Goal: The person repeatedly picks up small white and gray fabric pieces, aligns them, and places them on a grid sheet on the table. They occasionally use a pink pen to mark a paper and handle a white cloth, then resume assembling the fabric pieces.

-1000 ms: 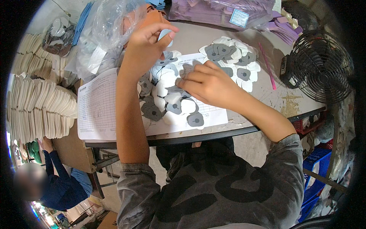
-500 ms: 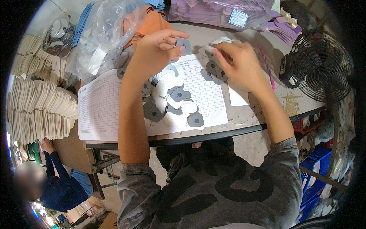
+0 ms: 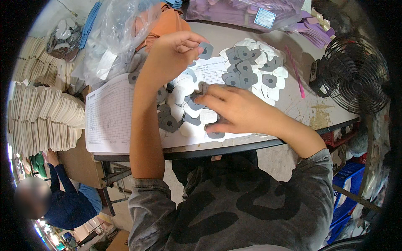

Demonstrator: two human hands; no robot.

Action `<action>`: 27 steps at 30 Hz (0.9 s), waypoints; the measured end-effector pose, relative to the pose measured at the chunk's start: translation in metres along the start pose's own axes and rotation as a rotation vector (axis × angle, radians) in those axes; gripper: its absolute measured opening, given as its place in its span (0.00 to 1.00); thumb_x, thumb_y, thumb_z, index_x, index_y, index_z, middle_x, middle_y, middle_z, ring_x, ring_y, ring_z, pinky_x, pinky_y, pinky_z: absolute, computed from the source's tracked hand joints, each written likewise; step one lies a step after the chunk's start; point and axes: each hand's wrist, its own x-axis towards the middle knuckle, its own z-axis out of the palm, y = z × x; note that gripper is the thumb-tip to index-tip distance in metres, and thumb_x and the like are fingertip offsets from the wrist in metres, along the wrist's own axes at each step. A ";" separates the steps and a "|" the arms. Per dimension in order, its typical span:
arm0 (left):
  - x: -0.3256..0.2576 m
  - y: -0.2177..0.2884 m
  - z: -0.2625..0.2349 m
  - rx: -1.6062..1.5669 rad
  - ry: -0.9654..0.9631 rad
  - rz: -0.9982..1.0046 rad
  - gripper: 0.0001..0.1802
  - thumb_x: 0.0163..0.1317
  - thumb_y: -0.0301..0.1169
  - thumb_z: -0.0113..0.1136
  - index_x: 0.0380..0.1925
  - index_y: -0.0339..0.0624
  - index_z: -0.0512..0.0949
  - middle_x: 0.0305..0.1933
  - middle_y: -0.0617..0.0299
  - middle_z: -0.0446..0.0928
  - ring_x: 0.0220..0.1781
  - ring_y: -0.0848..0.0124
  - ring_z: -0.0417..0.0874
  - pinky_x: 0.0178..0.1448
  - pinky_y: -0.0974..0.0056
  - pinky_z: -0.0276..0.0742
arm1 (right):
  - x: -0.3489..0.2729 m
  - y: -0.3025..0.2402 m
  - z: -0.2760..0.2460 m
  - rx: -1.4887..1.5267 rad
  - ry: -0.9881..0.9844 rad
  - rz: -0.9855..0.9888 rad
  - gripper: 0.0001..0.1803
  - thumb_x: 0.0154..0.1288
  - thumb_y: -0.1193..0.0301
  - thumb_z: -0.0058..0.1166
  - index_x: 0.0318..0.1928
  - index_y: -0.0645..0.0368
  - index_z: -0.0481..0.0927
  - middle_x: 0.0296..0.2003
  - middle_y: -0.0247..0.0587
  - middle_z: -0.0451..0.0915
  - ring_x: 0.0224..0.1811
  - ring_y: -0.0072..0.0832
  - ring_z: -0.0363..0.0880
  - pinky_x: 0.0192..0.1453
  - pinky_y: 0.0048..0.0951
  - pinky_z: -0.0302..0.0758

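My left hand (image 3: 178, 54) is raised over the far side of the table, thumb and fingers pinching a small grey rounded piece (image 3: 206, 51) with a dark spot and slit. Fingers spread and bent, my right hand (image 3: 234, 109) reaches into a loose heap of white and grey pieces (image 3: 183, 88) lying on printed grid sheets (image 3: 109, 119). Whether its fingertips grip any piece is hidden. Beyond that hand, a second pile of similar grey and white pieces (image 3: 246, 67) covers the sheet's right side and the table beside it.
A pink stick (image 3: 295, 72) and a black fan (image 3: 354, 73) are at the right. Clear plastic bags (image 3: 113, 42), orange sheets (image 3: 169, 23) and a bag of purple sheets (image 3: 234, 12) line the back. Stacked cream pieces (image 3: 46, 119) stand left; another person (image 3: 67, 205) sits beyond.
My right hand has moved from the far right pile toward me and left, onto the near heap, uncovering that pile. My left hand stays nearly in place with the grey piece.
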 end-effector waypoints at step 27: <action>-0.001 0.024 0.014 -0.254 -0.151 -0.075 0.16 0.74 0.22 0.64 0.59 0.38 0.83 0.31 0.65 0.85 0.33 0.77 0.89 0.38 0.71 0.87 | -0.002 0.042 -0.036 0.518 0.452 0.597 0.11 0.74 0.65 0.64 0.45 0.62 0.86 0.25 0.35 0.85 0.23 0.16 0.77 0.27 0.27 0.71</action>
